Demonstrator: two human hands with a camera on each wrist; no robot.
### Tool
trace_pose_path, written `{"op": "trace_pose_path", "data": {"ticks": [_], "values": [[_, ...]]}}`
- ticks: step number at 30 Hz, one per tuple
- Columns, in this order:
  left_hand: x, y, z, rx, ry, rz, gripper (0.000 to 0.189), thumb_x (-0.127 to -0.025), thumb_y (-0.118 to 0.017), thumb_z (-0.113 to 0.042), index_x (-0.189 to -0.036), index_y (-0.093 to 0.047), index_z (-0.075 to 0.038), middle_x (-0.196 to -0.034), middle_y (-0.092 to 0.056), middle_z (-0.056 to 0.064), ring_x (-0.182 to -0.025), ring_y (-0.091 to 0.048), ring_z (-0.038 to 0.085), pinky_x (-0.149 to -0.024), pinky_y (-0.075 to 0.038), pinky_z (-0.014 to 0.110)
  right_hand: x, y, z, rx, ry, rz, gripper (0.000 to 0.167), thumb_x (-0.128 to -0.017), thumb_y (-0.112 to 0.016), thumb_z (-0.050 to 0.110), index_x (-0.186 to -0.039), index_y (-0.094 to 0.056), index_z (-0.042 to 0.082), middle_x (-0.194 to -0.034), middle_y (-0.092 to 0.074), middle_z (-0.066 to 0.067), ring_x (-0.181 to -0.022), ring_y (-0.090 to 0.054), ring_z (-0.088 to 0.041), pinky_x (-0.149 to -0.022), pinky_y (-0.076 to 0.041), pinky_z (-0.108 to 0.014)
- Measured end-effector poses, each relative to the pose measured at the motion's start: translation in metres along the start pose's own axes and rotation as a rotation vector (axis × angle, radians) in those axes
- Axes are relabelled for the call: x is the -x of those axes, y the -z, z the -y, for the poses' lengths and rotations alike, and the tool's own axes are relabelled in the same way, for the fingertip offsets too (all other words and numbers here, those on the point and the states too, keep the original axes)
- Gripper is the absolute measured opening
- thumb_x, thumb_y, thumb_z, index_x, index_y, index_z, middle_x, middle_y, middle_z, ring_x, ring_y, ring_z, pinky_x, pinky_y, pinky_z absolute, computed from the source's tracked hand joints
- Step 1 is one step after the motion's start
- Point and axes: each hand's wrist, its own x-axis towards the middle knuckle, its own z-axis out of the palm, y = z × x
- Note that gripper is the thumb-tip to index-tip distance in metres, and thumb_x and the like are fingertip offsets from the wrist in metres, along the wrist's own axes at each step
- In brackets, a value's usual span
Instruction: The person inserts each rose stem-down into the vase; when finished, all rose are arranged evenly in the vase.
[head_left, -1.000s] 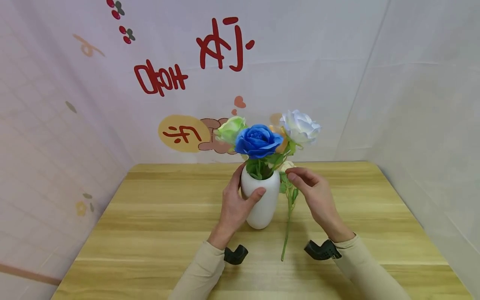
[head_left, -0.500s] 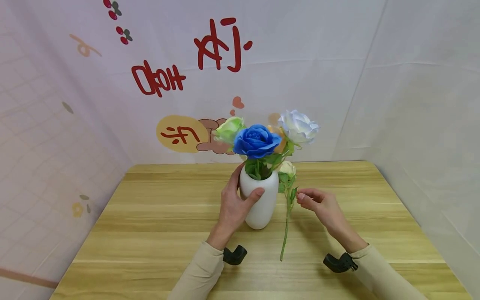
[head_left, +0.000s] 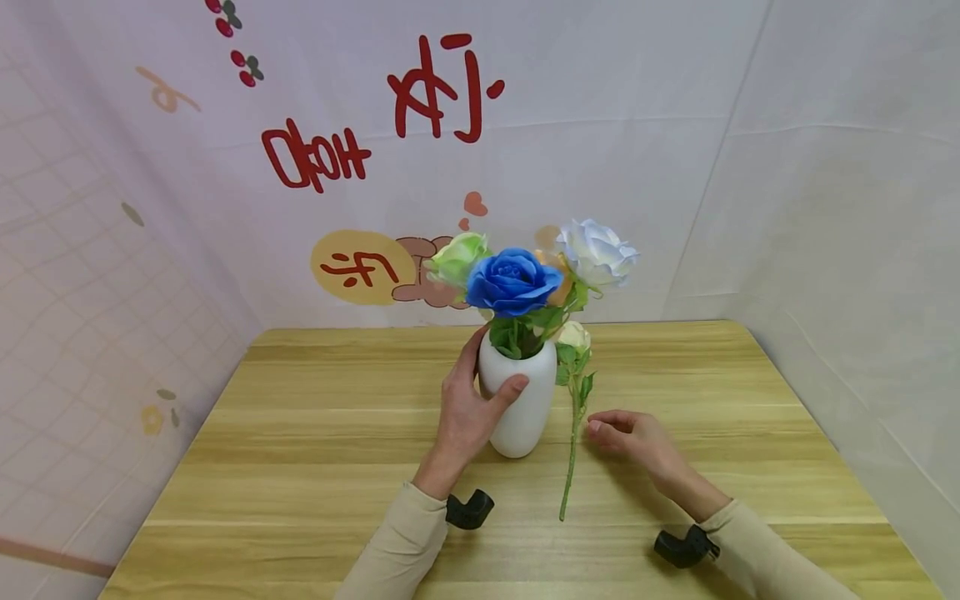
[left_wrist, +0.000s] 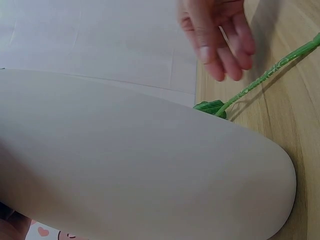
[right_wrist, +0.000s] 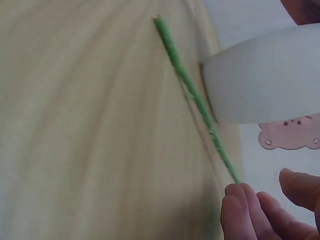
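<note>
A white vase (head_left: 525,408) stands upright on the table, and my left hand (head_left: 468,412) grips its left side, thumb across the front. From its mouth rise a blue rose (head_left: 513,282), a pale green rose (head_left: 461,259), a pale bluish-white rose (head_left: 597,253) and an orange flower (head_left: 558,283) partly hidden behind the blue one. To the right of the vase lies a cream rose (head_left: 574,337) with a long green stem (right_wrist: 192,92). My right hand (head_left: 637,442) is beside that stem, fingers loosely bent and holding nothing; in the left wrist view the fingers (left_wrist: 231,62) hang relaxed.
The wooden table (head_left: 322,467) ends at a white backdrop (head_left: 600,150) with red lettering and cartoon prints behind the vase. Cloth walls close in the left and right sides. A black wrist camera (head_left: 470,509) sits on each wrist.
My right hand has moved from the cream rose's head down toward the person, along the right of its stem. The left hand and the vase have stayed in place.
</note>
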Motion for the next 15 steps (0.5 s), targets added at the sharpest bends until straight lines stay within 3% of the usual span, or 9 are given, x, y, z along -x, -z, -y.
{"op": "trace_pose_path", "data": {"ticks": [7, 15], "values": [[0.0, 0.0, -0.001, 0.0, 0.007, 0.002, 0.101, -0.083, -0.066, -0.079, -0.156, -0.045, -0.011, -0.143, -0.06, 0.01, -0.126, -0.061, 0.027, -0.103, -0.05, 0.054, -0.002, -0.008, -0.008, -0.077, -0.047, 0.091, 0.042, -0.106, -0.061, 0.013, -0.13, -0.057, -0.022, -0.118, -0.071, -0.027, -0.106, -0.073, -0.027, -0.089, -0.059, -0.035], [0.0, 0.001, 0.0, 0.0, -0.001, 0.007, 0.099, -0.084, -0.067, -0.077, -0.156, -0.045, -0.013, -0.143, -0.059, 0.009, -0.127, -0.061, 0.026, -0.103, -0.051, 0.054, -0.008, -0.012, -0.006, -0.14, -0.154, 0.073, 0.047, -0.105, -0.064, 0.017, -0.131, -0.056, -0.022, -0.113, -0.073, -0.022, -0.1, -0.074, -0.022, -0.087, -0.06, -0.034]]}}
